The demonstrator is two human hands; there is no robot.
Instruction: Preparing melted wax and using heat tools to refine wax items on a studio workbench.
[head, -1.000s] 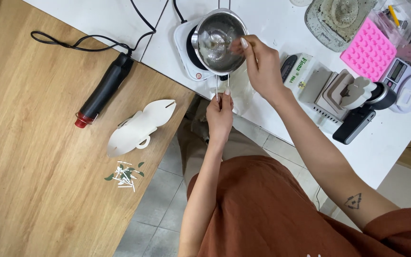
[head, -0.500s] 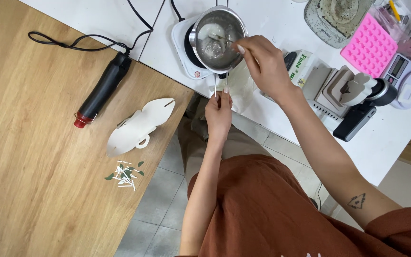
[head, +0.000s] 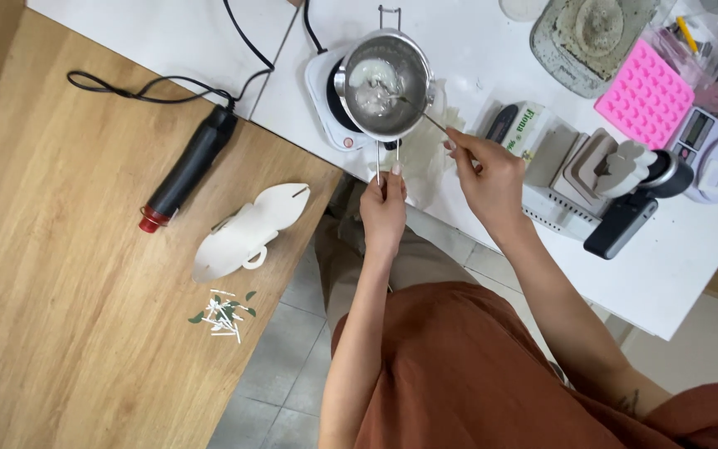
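Note:
A small steel pot (head: 386, 83) with pale, partly melted lumps inside sits on a white electric hot plate (head: 331, 104) on the white table. My left hand (head: 384, 208) pinches the pot's thin wire handle (head: 387, 158) at the table's near edge. My right hand (head: 488, 175) is drawn back to the right of the pot and grips a thin metal stirrer (head: 421, 112) whose tip reaches into the pot.
On the wooden table lie a black heat gun (head: 189, 166) with a red tip, a white leaf-shaped mould (head: 247, 233) and a scatter of small wicks and leaves (head: 222, 309). A pink silicone mould (head: 646, 83), a scale (head: 708, 137) and boxes crowd the white table's right side.
My right hand has pulled back from over the pot toward the right, trailing the stirrer. My left hand stays on the handle. The view shifted slightly.

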